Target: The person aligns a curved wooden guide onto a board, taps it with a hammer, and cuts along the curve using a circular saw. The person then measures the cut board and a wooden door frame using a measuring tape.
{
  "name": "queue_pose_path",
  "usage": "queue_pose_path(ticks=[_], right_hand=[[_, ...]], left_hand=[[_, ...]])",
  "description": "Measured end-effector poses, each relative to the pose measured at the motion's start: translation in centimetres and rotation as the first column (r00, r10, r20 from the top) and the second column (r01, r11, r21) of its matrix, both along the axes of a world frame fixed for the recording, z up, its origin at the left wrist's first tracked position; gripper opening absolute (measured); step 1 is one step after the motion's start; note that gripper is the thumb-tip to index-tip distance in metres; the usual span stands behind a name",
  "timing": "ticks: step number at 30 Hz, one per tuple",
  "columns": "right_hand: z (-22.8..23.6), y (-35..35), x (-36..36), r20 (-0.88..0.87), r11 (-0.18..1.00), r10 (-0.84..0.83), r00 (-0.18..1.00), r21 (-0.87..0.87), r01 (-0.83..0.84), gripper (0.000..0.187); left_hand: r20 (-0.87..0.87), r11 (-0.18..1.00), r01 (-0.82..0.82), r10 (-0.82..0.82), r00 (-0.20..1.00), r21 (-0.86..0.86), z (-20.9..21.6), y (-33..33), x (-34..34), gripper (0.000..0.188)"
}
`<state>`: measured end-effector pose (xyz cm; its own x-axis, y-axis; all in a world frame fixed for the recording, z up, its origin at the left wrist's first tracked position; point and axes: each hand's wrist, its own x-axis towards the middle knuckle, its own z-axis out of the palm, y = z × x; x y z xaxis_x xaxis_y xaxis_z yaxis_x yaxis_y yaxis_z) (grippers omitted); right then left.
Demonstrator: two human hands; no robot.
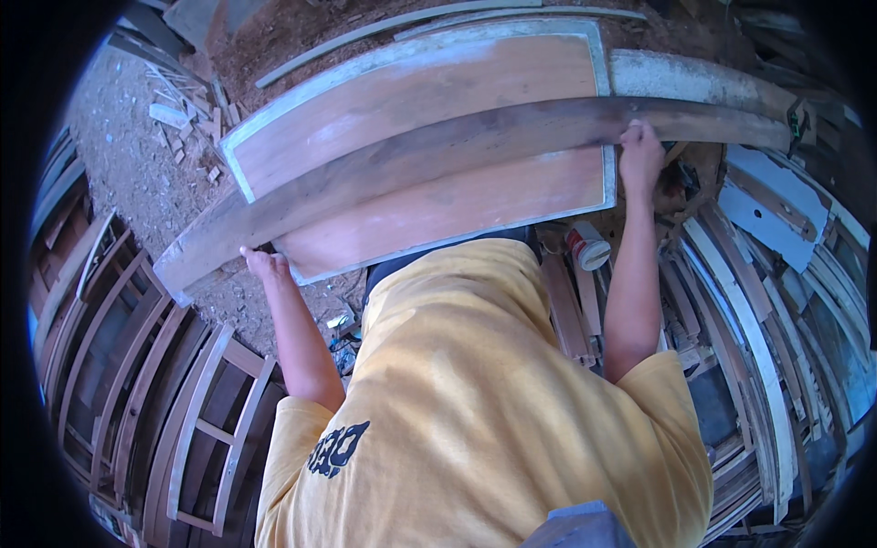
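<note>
A long brown wooden plank (pixel 457 137) spans in front of me from lower left to upper right, looking curved in this view. My left hand (pixel 266 262) is closed on its near edge towards the left end, thumb on the top face. Farther along, my right hand (pixel 643 157) grips the same edge towards the right end, fingers curled. Under the plank lies a wide tan panel (pixel 429 87) with a pale border. The plank hides a strip across its middle, and the fingertips below the plank are out of sight.
A whitish board (pixel 703 82) extends at the far right, with thin strips (pixel 393 35) behind the panel. Wood scraps (pixel 178 123) litter the ground at left. A ladder-like frame (pixel 215 429) and stacked lumber (pixel 749 338) flank me. A white-and-red tub (pixel 589 247) sits near my right forearm.
</note>
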<state>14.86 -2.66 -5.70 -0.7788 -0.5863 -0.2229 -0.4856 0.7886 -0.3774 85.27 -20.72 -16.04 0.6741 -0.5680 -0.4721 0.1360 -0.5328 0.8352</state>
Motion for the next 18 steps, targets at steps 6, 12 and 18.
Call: queue_pose_path(ticks=[6,12,18], right_hand=[[-0.3,-0.4,-2.5,0.284,0.997,0.082,0.955,-0.028,-0.077,0.038],[0.2,-0.9,-2.7,0.208,0.983,0.138,0.968,0.094,-0.160,0.040],[-0.3,-1.3,-2.4,0.051,0.940,0.231,0.972,0.247,-0.237,0.035]], left_hand=[[-0.282,0.959,-0.257,0.281,0.917,0.122,-0.3,1.8,10.6,0.053],[-0.222,0.950,-0.280,0.305,0.926,0.139,-0.7,1.7,8.3,0.055],[-0.133,0.932,-0.335,0.352,0.926,0.135,0.0,1.2,7.4,0.057]])
